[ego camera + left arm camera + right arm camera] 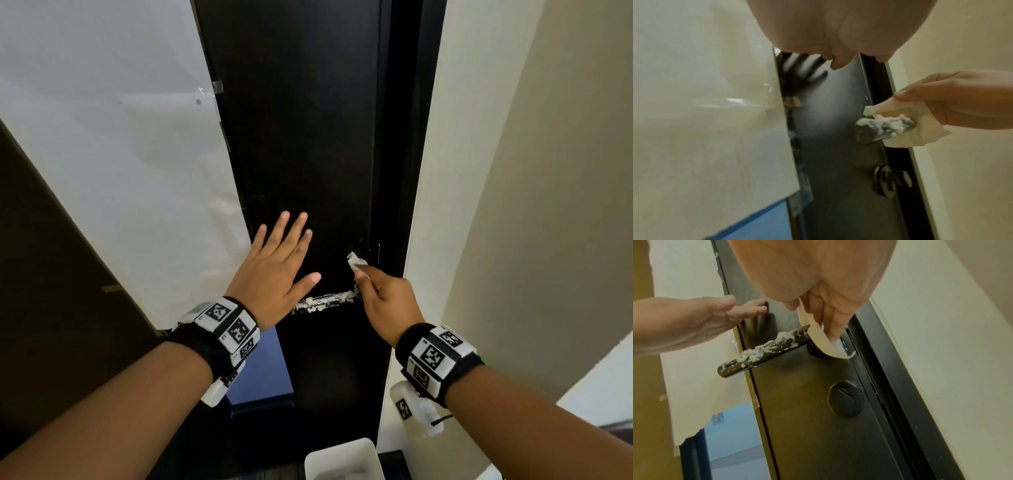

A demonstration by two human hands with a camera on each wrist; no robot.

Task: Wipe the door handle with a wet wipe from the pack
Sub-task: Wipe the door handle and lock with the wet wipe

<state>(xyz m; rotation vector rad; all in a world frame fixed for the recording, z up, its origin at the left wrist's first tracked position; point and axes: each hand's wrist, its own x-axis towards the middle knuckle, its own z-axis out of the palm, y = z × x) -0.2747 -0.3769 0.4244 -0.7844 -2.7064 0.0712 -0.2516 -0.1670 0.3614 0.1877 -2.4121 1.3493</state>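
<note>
A dark lever door handle (325, 303) (764, 352) (884, 128) sticks out from the black door (301, 137), smeared along its top with white foamy residue. My right hand (383, 298) (830, 311) pinches a white wet wipe (356, 262) (818, 335) (910, 129) and holds it against the handle's inner end, near the door edge. My left hand (277, 267) (719, 316) lies flat with spread fingers on the door face, just above and left of the handle. The wipe pack is not in view.
A round lock knob (845, 400) (890, 180) sits below the handle. White paper (120, 154) is taped over the panel left of the door. A cream wall (513, 171) flanks the right side. A white bin (346, 459) stands on the floor below.
</note>
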